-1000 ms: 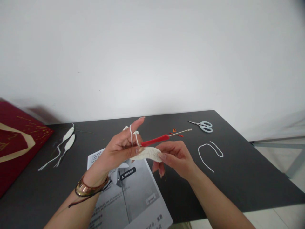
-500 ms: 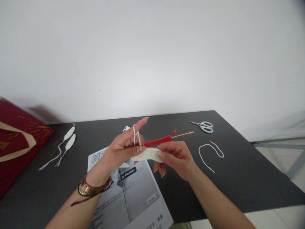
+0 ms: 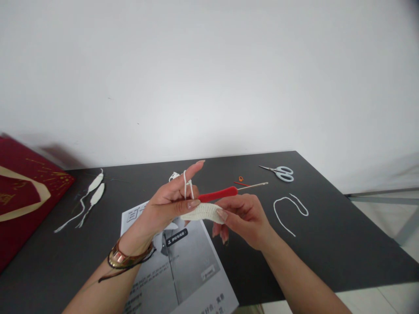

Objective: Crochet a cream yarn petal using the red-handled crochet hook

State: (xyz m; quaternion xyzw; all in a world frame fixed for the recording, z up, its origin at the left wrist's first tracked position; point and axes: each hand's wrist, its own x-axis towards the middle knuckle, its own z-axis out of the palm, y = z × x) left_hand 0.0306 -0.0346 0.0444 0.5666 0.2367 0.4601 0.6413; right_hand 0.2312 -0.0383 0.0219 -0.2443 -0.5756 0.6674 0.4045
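A white crocheted piece [image 3: 206,212] spans both hands above the printed sheet. My left hand [image 3: 168,201] pinches its left end under the thumb, index finger stretched out with white yarn [image 3: 185,185] looped round it. Thumb and fingers of my right hand [image 3: 244,218] are closed on the right end. Just behind the piece a crochet hook [image 3: 219,193] with a red handle points its metal tip rightward. Its handle end reaches the left fingers; what supports it is hidden. More white yarn [image 3: 174,176] shows behind the left hand.
Silver scissors with pale handles [image 3: 284,173], a strand of white yarn [image 3: 275,209] and a small orange stitch marker [image 3: 241,179] lie on the black table [image 3: 334,244]. Two white crocheted pieces with tails [image 3: 97,194] and a red bag [image 3: 19,196] are left. A printed sheet [image 3: 193,266] lies below.
The crochet hook has tilted slightly, its metal tip shifting a little right and down. Both hands keep nearly the same hold on the crocheted piece.
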